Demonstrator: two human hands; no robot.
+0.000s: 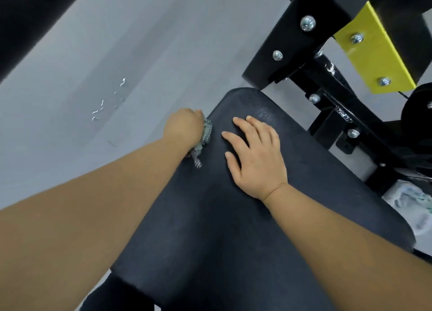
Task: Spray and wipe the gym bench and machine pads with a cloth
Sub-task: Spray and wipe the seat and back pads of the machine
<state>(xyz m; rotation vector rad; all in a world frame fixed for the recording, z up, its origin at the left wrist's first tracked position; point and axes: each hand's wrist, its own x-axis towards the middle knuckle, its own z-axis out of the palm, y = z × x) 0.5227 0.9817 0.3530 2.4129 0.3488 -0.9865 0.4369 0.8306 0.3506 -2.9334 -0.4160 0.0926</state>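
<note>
Forearms, both bare, reached in from the near edge of the view over the black pad (210, 228), a broad cushioned surface running away from the person. The right hand (254, 156) lay flat on the pad, palm down, fingers straight and a little spread, gripping nothing. Just left of it, at the pad's left edge, the left hand (184, 125) was curled round a bunched checked cloth (207, 131), holding it against the pad's side; a tail of the cloth stuck out by the wrist. Right of the right wrist, past the pad's edge, lay something pale and too blurred to name. Beyond the right fingertips the pad ended in a rounded corner. Farther on stood a black frame (301, 51) with silver bolts and a yellow plate (374, 55). Left of the left hand spread grey floor (93, 53).
</note>
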